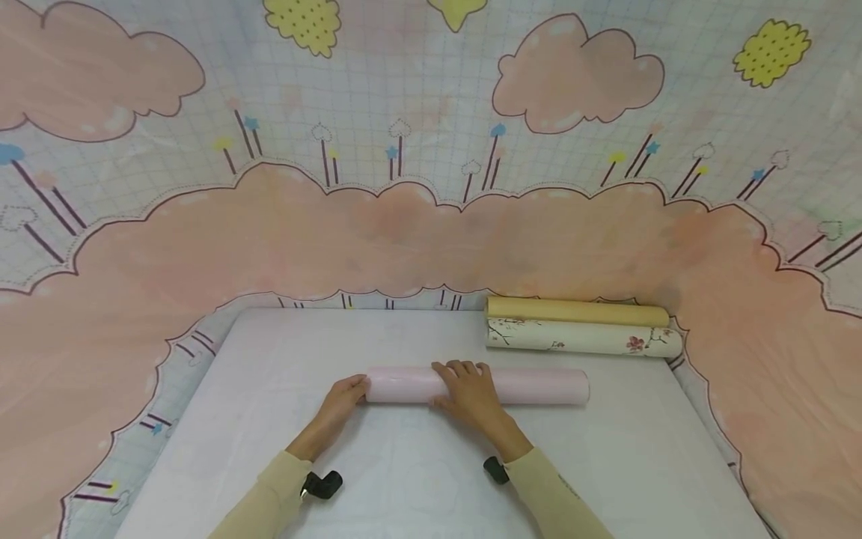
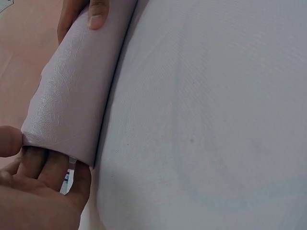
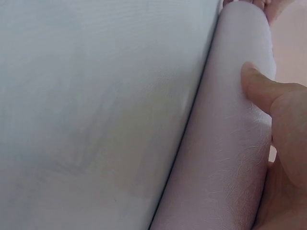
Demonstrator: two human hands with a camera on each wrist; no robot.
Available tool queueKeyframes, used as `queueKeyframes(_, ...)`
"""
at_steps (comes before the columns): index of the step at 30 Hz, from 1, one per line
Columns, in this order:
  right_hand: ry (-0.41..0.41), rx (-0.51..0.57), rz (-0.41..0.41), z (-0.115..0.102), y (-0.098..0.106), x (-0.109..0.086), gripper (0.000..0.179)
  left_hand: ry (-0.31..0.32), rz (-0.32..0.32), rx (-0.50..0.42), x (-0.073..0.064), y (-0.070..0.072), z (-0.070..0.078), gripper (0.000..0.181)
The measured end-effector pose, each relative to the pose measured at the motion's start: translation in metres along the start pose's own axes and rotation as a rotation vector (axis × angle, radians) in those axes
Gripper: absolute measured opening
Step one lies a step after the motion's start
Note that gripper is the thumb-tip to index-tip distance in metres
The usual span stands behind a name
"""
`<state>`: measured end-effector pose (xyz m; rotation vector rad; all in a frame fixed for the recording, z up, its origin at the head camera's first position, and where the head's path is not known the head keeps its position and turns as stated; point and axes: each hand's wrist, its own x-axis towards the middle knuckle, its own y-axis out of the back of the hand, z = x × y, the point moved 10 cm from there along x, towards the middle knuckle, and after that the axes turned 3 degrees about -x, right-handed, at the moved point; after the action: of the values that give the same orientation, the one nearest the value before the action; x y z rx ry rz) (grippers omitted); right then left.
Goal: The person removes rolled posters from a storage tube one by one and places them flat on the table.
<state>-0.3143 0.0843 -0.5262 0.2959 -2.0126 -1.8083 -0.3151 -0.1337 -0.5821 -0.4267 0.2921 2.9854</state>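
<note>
A pale pink wallpaper roll (image 1: 542,387) lies crosswise on the white table. At its left end my left hand (image 1: 340,408) pinches the rim. In the left wrist view, several fingertips of the left hand (image 2: 45,187) reach inside the tube's opening while the thumb lies outside. My right hand (image 1: 474,397) grips the roll left of its right half, fingers over the far side and thumb on the near side. The right wrist view shows that thumb (image 3: 256,86) pressed on the textured pink surface (image 3: 220,143); the other fingers are largely hidden.
Behind and to the right, a yellow roll (image 1: 572,310) and a white roll with a floral branch print (image 1: 579,337) lie side by side near the table's back edge. The white tabletop (image 1: 269,449) stretches around the hands. A cloud-patterned cloth (image 1: 404,239) hangs beyond it.
</note>
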Motion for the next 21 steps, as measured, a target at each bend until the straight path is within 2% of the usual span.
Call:
queueKeyframes(7,-0.011,0.02,0.001,0.0001,-0.0006,0.0008,0.068,0.042,-0.058,-0.036,0.0049,-0.0072,-0.0029,0.062)
queueKeyframes(17,-0.004,0.012,0.026,0.0019,-0.0015,0.0005,0.068,-0.006,-0.08,-0.028,0.0059,-0.0064,0.0031,0.057)
queueKeyframes(21,0.003,0.01,0.03,0.0011,-0.0022,-0.001,0.067,0.002,-0.077,-0.027,0.0043,-0.0057,0.0005,0.061)
